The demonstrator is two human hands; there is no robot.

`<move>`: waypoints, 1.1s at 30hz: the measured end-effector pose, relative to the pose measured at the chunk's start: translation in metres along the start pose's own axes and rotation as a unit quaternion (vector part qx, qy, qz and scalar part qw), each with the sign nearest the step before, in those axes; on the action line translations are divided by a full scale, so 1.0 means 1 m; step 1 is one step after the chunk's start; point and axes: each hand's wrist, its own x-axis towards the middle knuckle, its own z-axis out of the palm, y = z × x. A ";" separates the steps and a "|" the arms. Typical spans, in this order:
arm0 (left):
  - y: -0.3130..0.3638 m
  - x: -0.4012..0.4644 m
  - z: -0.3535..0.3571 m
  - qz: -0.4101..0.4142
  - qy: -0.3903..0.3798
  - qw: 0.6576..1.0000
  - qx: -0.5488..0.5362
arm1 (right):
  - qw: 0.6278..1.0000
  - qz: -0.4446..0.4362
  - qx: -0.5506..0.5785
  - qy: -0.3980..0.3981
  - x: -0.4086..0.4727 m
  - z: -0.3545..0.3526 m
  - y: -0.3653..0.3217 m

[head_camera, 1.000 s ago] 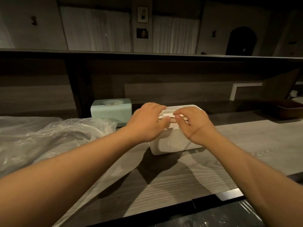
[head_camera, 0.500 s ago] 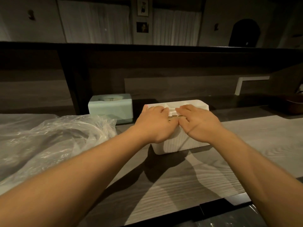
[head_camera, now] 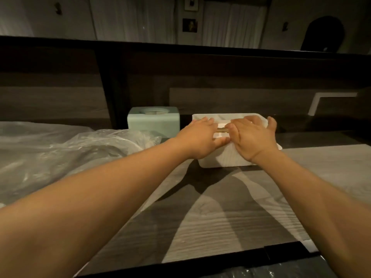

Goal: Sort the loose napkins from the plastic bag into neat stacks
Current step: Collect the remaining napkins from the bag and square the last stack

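Observation:
A white ribbed napkin box (head_camera: 216, 159) stands on the grey wooden table (head_camera: 220, 227), a little right of centre. Both my hands lie flat on its lid. My left hand (head_camera: 198, 139) presses the lid's left half with fingers stretched out. My right hand (head_camera: 253, 135) covers the right half, fingers spread toward the far edge. Between them shows a narrow slot with a tan strip. A crumpled clear plastic bag (head_camera: 60, 149) lies on the table at the left. No loose napkins are visible.
A pale green tissue box (head_camera: 153, 122) with a round top opening stands behind the bag, left of the white box. A dark wooden partition (head_camera: 200, 77) rises right behind both boxes. The table's near edge has a black rim (head_camera: 200, 263).
Both hands have slid farther across the white box's lid and flattened, the fingers spreading out from the slot. The view has dipped and shifted slightly.

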 end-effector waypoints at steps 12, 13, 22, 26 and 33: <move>-0.152 -0.189 -0.115 -0.127 0.053 0.975 0.174 | 0.932 -0.160 0.324 -0.033 -0.067 0.003 -0.181; -0.169 -0.208 -0.124 -0.163 0.015 0.966 0.203 | 0.929 -0.159 0.323 -0.089 -0.069 0.003 -0.198; -0.260 -0.336 -0.120 -0.373 -0.233 0.898 -0.017 | 0.939 -0.161 0.242 -0.182 -0.081 0.003 -0.260; -0.255 -0.346 -0.084 -0.342 -0.204 0.916 0.050 | 0.963 -0.147 0.189 -0.127 -0.088 0.001 -0.284; -0.194 -0.332 -0.051 -0.290 -0.015 0.956 -0.045 | 0.918 -0.167 0.329 -0.149 -0.117 -0.004 -0.312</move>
